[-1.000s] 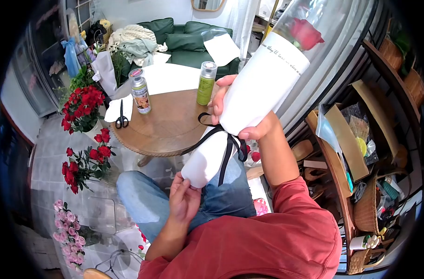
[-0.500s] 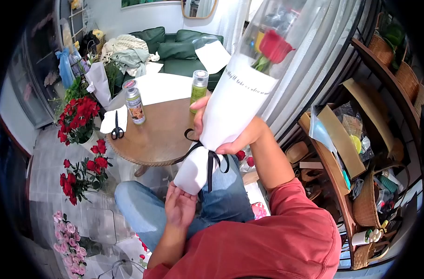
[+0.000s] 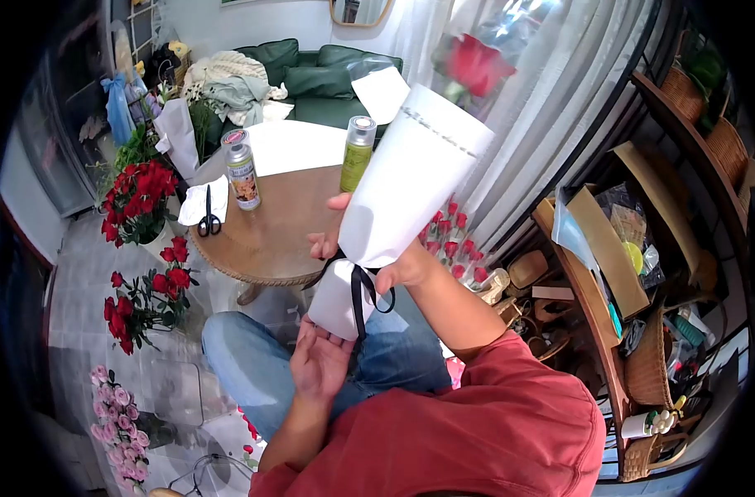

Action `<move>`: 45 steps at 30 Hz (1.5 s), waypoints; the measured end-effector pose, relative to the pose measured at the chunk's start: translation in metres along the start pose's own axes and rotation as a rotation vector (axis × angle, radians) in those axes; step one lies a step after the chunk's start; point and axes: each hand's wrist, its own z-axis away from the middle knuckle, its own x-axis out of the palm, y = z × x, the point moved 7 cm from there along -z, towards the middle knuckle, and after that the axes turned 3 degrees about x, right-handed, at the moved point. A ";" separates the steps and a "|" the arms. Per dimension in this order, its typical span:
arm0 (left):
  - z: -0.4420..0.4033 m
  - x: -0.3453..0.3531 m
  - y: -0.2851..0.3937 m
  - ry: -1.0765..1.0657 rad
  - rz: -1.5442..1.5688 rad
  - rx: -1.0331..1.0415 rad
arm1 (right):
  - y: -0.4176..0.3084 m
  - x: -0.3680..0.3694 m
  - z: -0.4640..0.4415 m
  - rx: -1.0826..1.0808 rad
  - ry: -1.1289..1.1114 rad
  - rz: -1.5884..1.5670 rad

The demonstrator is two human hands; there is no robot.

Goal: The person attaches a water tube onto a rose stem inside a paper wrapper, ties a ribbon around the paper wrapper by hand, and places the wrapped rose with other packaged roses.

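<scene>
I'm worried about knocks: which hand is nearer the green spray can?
Right. The right hand, by the black ribbon, is just below the green spray can in view; the left hand is lower, at the wrapper's base.

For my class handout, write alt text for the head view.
A person's right hand holds a red rose in white wrap tied with black ribbon; the left hand touches its base. Beyond, two cans stand on a wooden table.

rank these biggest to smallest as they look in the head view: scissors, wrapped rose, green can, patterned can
1. Wrapped rose, largest, though nearness to the camera helps
2. Green can and patterned can, too alike to rank
3. Scissors, smallest
</scene>
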 end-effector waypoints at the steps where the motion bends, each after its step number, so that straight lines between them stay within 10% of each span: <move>1: 0.000 -0.002 0.000 0.024 -0.002 -0.008 | 0.001 0.000 0.001 -0.036 0.022 -0.053; 33: 0.003 -0.028 0.001 -0.013 0.231 -0.052 | -0.026 -0.006 0.003 0.126 -0.010 0.247; 45: 0.006 -0.071 -0.003 0.469 -0.307 -0.043 | -0.009 0.004 0.008 0.153 -0.047 0.434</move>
